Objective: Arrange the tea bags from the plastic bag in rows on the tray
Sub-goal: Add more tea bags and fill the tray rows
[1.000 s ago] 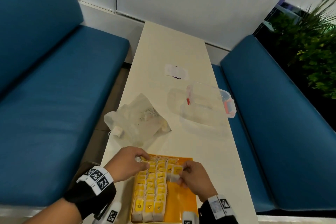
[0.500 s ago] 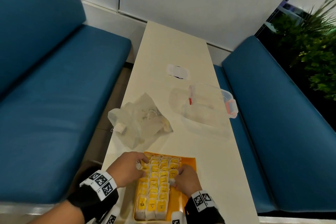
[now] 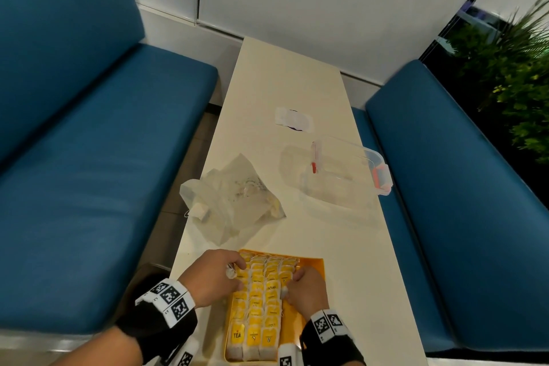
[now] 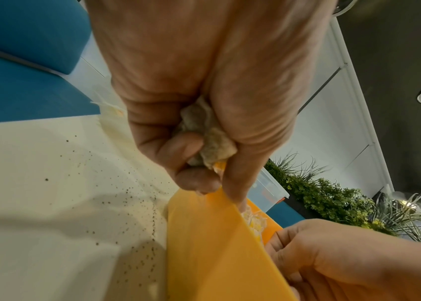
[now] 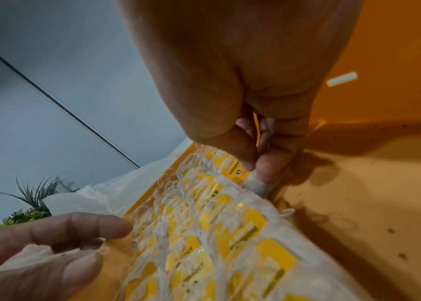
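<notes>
While both hands work: the flat orange plastic tray (image 3: 310,264) sits at the desk's (image 3: 285,92) near edge.
Tea bags (image 3: 255,315): soft papery sachets with glossy yellow tags and white strings, overlapping in three rows on the tray.
Left hand (image 3: 212,278): grip curled round a crumpled tea bag (image 4: 208,134), at the tray's far left corner.
Right hand (image 3: 306,288): thumb and finger pinching a tea bag (image 5: 257,186) beside the right row.
Plastic bag (image 3: 234,202): thin, wrinkled, translucent, just beyond the tray by the left edge.
Clear container (image 3: 335,178): rigid, rounded, by the right edge.
</notes>
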Tool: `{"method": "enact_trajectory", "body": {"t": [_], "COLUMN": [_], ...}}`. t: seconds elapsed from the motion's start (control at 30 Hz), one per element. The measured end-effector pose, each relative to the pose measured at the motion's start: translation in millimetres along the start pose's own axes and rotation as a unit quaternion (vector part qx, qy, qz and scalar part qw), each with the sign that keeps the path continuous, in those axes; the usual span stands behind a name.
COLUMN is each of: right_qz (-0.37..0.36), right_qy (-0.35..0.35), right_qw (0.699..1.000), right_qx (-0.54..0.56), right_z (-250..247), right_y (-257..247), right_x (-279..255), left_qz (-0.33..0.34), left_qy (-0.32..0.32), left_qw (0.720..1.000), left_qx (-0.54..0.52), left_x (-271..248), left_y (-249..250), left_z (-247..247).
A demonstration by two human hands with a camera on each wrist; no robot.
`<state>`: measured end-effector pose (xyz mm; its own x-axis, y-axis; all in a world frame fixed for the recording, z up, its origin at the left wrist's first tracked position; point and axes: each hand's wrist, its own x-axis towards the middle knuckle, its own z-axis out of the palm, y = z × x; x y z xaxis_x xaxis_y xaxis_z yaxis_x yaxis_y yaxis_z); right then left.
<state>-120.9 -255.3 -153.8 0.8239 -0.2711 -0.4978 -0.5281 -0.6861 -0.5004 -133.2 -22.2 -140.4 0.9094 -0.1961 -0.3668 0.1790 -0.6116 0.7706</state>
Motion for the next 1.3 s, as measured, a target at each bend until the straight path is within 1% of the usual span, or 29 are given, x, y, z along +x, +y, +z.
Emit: {"method": "enact_trajectory", "body": {"t": [0.07,0.1,0.17,0.23,0.3,0.37,0.4,0.43,0.5,0.57,0.63,0.73,0.87,0.97,1.1,1.2,1.3], "right_qz": [-0.002,-0.003,-0.021,-0.059,-0.118,-0.183,-0.209,-0.229,-0.263,-0.287,-0.292,-0.286,-0.258,-0.242,-0.241,-0.246,-0.243], "right_qy": [0.001,0.003,0.01,0.029,0.044,0.038,0.026,0.01,-0.022,-0.045,-0.061,-0.067,-0.067,-0.071,-0.086,-0.082,-0.065], "right_qw": [1.0,1.0,0.999,0.997,0.991,0.982,0.978,0.973,0.963,0.955,0.953,0.954,0.962,0.965,0.961,0.96,0.961], "right_qx": [-0.005,-0.011,-0.029,-0.042,-0.036,-0.012,0.005,0.022,0.053,0.06,0.059,0.054,0.051,0.078,0.106,0.102,0.118], "right_z": [-5,-9,-17,-25,-34,-40,-43,-45,-48,-47,-44,-39,-33,-33,-43,-51,-56], "right_y": [-4,-6,-10,-14,-23,-36,-43,-50,-61,-69,-73,-75,-77,-78,-80,-82,-87], "right_x": [-6,-9,-13,-16,-22,-30,-34,-40,-49,-56,-59,-56,-51,-47,-43,-40,-38], "left_qz": [0.005,0.012,0.021,-0.004,-0.052,-0.094,-0.107,-0.113,-0.115,-0.116,-0.118,-0.113,-0.099,-0.074,-0.029,-0.004,0.007], "left_qy": [0.004,0.006,0.002,-0.035,-0.088,-0.118,-0.125,-0.13,-0.138,-0.143,-0.144,-0.148,-0.138,-0.136,-0.111,-0.102,-0.079], "left_qw": [1.0,0.999,0.988,0.966,0.93,0.894,0.88,0.871,0.864,0.862,0.863,0.865,0.87,0.876,0.901,0.905,0.91], "left_qx": [-0.019,-0.049,-0.15,-0.258,-0.353,-0.423,-0.446,-0.46,-0.471,-0.473,-0.47,-0.466,-0.462,-0.457,-0.419,-0.413,-0.406], "left_x": [0,0,-3,-6,-8,-8,-7,-7,-5,-4,-3,-4,-4,-4,0,3,6], "left_y": [1,3,13,26,37,43,45,46,49,50,51,53,53,53,46,40,37], "left_z": [-4,-7,-13,-19,-25,-28,-28,-29,-28,-28,-27,-24,-20,-20,-22,-22,-21]}}
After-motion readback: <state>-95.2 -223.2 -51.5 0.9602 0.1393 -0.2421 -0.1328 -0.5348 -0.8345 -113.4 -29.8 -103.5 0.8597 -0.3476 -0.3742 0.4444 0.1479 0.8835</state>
